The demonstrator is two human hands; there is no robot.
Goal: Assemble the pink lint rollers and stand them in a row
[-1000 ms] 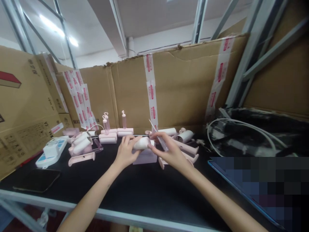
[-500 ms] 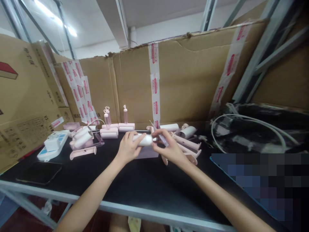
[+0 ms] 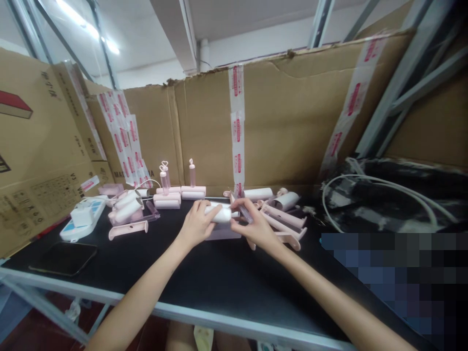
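Observation:
A white cylinder (image 3: 222, 214) lies sideways in my left hand (image 3: 197, 223), whose fingers and thumb wrap round it. At its right end, my right hand (image 3: 253, 224) is closed on a slim, see-through pinkish piece (image 3: 245, 212), slanted up to the left. The fingertips of my right hand are close to the cylinder's end; whether they touch it I cannot tell. Below the cylinder lies a pale pinkish box-like piece (image 3: 224, 232), partly covered by the hands. Right of my right hand are several long pink brackets (image 3: 283, 217).
White rolls (image 3: 287, 200) lie behind the brackets. Pink pieces with upright heart-topped handles (image 3: 192, 174) stand at the back. On the left are white tubes (image 3: 127, 209), a pink bracket (image 3: 128, 229), a power strip (image 3: 81, 219) and a dark phone (image 3: 64, 258). Cardboard (image 3: 204, 131) walls the back.
The slim piece in my right hand has tilted slightly and its thin upper tip shows less. My left hand keeps its hold on the cylinder. The whole view has shifted a little.

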